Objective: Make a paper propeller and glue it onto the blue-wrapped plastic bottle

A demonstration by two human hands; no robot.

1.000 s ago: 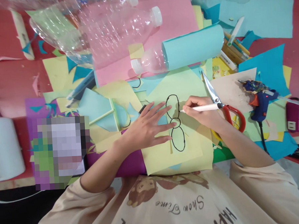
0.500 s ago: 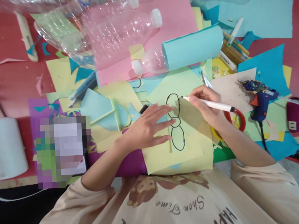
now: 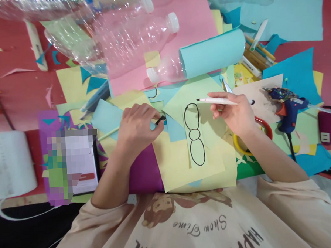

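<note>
White plastic is catching my eye in the head view: a pen (image 3: 218, 100) is lying almost level in the right hand (image 3: 237, 116), right of the frame's middle, with the fingers closing around its barrel. Its bare tip is pointing left, just beside the top of a drawing (image 3: 194, 134), and seems to be hovering off the paper. Two ovals and a small circle are making up that drawing, which is sitting at the centre of the frame on a green strip (image 3: 192, 117) over yellow paper (image 3: 177, 167). Left of centre, the left hand (image 3: 138, 129) is curling thumb and fingers around a black cap (image 3: 161, 119); I'm not able to tell whether they are pinching it or only touching it.

To be handling this well, I'd be keeping the uncapped tip up and clear, since no hand is steadying the strip and a brush could be leaving a stray mark.

Compared with half a second ago, the left hand is no longer spreading over the drawing; it's sitting further left, leaving both ovals showing whole. The pen is lying flatter, its tip pointing from slightly higher in the frame.
</note>
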